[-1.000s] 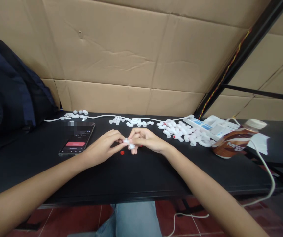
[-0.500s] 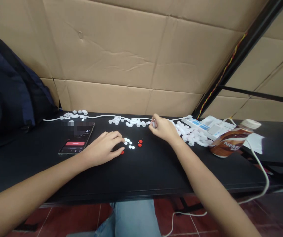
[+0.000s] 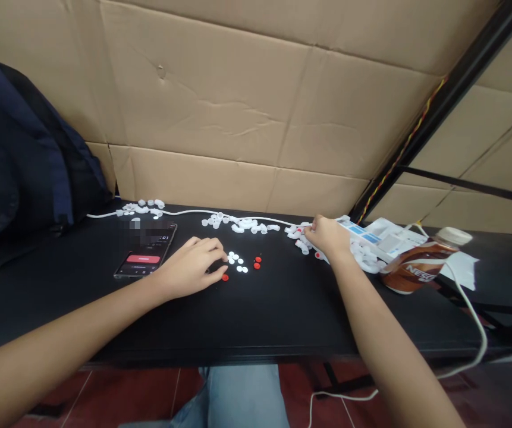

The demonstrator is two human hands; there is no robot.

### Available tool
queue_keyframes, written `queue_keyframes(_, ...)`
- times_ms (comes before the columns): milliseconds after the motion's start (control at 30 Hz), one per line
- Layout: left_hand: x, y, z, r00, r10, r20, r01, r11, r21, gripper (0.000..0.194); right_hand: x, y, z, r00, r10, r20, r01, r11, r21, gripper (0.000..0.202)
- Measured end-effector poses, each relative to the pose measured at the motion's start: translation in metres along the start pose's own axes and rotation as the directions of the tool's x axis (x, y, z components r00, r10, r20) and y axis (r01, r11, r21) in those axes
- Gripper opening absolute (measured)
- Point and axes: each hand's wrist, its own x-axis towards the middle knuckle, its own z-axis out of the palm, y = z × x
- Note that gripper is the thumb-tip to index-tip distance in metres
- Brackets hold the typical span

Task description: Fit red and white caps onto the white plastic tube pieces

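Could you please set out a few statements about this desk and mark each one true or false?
1. The right hand is at a pile of white pieces. True.
2. The phone lies to the right of the left hand. False: it lies to the left of it.
3. Three loose red discs lie near the small white discs. True.
4. The bottle is between the hands. False: it is to the right of both.

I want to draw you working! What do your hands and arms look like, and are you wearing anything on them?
The left hand and right hand wear no gloves. The left forearm and right forearm are slim, with no sleeve, watch or bracelet in view.
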Motion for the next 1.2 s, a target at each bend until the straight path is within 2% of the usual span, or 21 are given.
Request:
queue_keyframes(167,0.004,-0.007,0.0,0.998,-0.044,-0.053,0.047,0.998,0.049,0.021,-0.007,-0.015,-0.008,0.987,-0.083,-0.135,0.086,0.996,0.016,0.025)
queue_keyframes(300,0.017,-0.025,0.004,0.991,-0.121,-0.061,0.127,0.985,0.114,0.027,-0.013,-0.028,-0.008,0.966,-0.221,-0.133,0.229,0.972,0.055,0.027)
queue_keyframes(400,0.03,-0.04,0.01,0.988,-0.156,-0.024,0.157,0.977,0.143,0.033,-0.015,-0.035,-0.005,0.953,-0.279,-0.117,0.289,0.954,0.076,0.026)
queue_keyframes(600,0.049,-0.055,0.022,0.985,-0.171,-0.011,0.17,0.971,0.166,0.037,-0.018,-0.037,-0.004,0.937,-0.309,-0.163,0.327,0.94,0.097,0.028)
queue_keyframes(800,0.055,-0.049,0.015,0.99,-0.143,-0.002,0.141,0.978,0.156,0.032,-0.018,-0.036,-0.007,0.93,-0.313,-0.192,0.338,0.934,0.118,0.027)
queue_keyframes(900,0.046,-0.034,0.005,0.997,-0.071,0.001,0.07,0.992,0.102,0.026,-0.019,-0.037,-0.008,0.927,-0.317,-0.203,0.347,0.928,0.133,0.026)
queue_keyframes(967,0.035,-0.019,-0.002,0.997,0.081,-0.01,-0.081,0.996,-0.046,0.023,-0.019,-0.038,-0.008,0.921,-0.325,-0.214,0.359,0.922,0.147,0.026)
queue_keyframes(1033,0.024,-0.004,-0.008,0.98,0.2,-0.009,-0.198,0.966,-0.163,0.021,-0.02,-0.04,-0.008,0.917,-0.334,-0.219,0.372,0.913,0.165,0.027)
queue_keyframes(1100,0.013,0.007,-0.012,0.953,0.302,0.041,-0.285,0.93,-0.233,0.021,-0.021,-0.041,-0.008,0.917,-0.339,-0.21,0.379,0.905,0.191,0.027)
queue_keyframes(1200,0.003,0.015,-0.012,0.929,0.357,0.095,-0.323,0.911,-0.258,0.021,-0.022,-0.042,-0.008,0.92,-0.339,-0.196,0.38,0.895,0.234,0.027)
